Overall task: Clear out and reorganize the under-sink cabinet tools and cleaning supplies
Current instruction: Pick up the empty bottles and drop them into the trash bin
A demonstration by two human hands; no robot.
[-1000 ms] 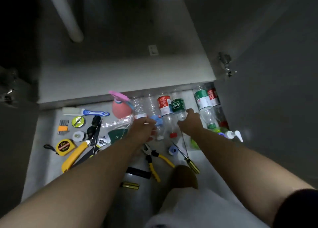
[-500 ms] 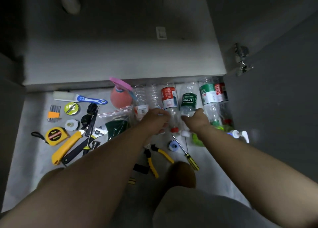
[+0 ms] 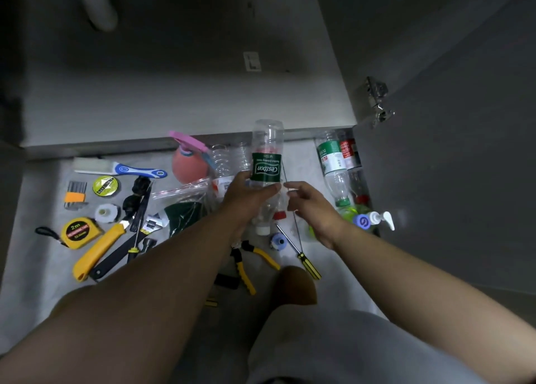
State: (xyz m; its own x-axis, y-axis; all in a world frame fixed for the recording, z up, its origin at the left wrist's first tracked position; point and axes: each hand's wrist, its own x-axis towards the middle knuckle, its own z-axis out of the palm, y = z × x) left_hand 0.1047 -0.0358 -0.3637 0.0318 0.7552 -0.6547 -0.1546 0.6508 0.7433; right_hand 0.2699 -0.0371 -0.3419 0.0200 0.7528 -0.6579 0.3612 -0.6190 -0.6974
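Over smooth grey floor, left grip wraps clear cylindrical plastic bottle; right grip hangs loose-fingered.

- "Cestbon" in white letters, upside down, on the dark green label of the clear bottle held up over the far edge of the floor; smaller print beside it too fine to read.
- "2m" on the black face of the yellow tape measure, near the floor's left edge.
- Print on the green-labelled bottle and red-labelled bottle, far right corner: not legible.
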